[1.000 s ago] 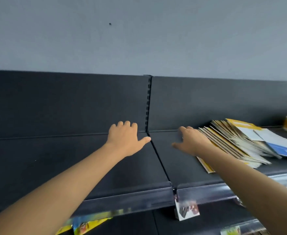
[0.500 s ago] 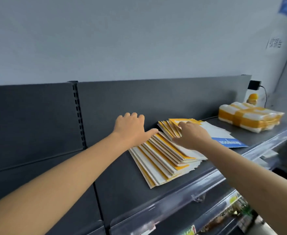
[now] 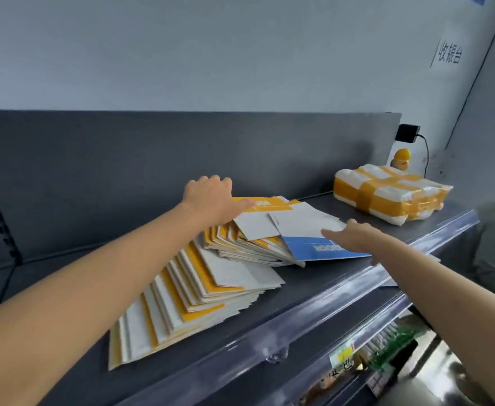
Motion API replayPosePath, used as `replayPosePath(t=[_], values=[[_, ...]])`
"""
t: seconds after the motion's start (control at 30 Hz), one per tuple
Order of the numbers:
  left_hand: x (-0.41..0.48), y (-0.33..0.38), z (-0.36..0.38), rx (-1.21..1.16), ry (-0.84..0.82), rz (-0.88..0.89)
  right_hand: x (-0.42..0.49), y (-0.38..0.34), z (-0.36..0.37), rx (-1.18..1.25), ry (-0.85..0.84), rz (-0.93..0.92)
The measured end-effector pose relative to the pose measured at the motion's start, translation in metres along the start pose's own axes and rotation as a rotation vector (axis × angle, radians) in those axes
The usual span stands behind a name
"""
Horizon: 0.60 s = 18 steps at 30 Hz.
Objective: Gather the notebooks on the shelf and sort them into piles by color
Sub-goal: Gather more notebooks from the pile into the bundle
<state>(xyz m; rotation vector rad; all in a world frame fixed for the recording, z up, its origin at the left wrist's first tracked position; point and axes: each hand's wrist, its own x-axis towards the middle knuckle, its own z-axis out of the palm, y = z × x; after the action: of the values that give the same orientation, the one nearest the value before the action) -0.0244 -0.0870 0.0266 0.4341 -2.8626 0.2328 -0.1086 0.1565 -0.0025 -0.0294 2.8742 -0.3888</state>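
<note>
A long fanned-out spread of thin notebooks with white and yellow covers (image 3: 199,291) lies on the dark grey shelf (image 3: 307,300). At its right end a white and blue notebook (image 3: 313,238) lies on top. My left hand (image 3: 211,200) rests with fingers spread on the far yellow notebooks at the back of the spread. My right hand (image 3: 354,238) lies flat on the right side of the blue notebook, fingers straight.
A white package bound in yellow tape (image 3: 389,194) sits at the shelf's right end, with a small yellow-helmeted figure (image 3: 401,159) and a black plug with cable (image 3: 407,133) behind it. A clear plastic rail (image 3: 269,356) edges the shelf front. Lower shelves hold goods.
The view has swung right along the shelf. Both hands moved from the bare shelf onto the notebooks; my right hand shifted further right onto the blue notebook.
</note>
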Motion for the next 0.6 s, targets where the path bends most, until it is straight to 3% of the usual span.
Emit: replayPosePath(t=[0.23, 0.43, 0.6], values=[[0.054, 0.048, 0.034, -0.016, -0.230, -0.225, 0.040, 0.015, -0.020, -0.148, -0.326, -0.231], [0.065, 0.040, 0.046, -0.179, -0.259, -0.359, 0.068, 0.011, -0.028, -0.177, -0.415, -0.306], [0.078, 0.038, 0.045, -0.254, -0.233, -0.422, 0.090, 0.001, -0.023, -0.252, -0.387, -0.397]])
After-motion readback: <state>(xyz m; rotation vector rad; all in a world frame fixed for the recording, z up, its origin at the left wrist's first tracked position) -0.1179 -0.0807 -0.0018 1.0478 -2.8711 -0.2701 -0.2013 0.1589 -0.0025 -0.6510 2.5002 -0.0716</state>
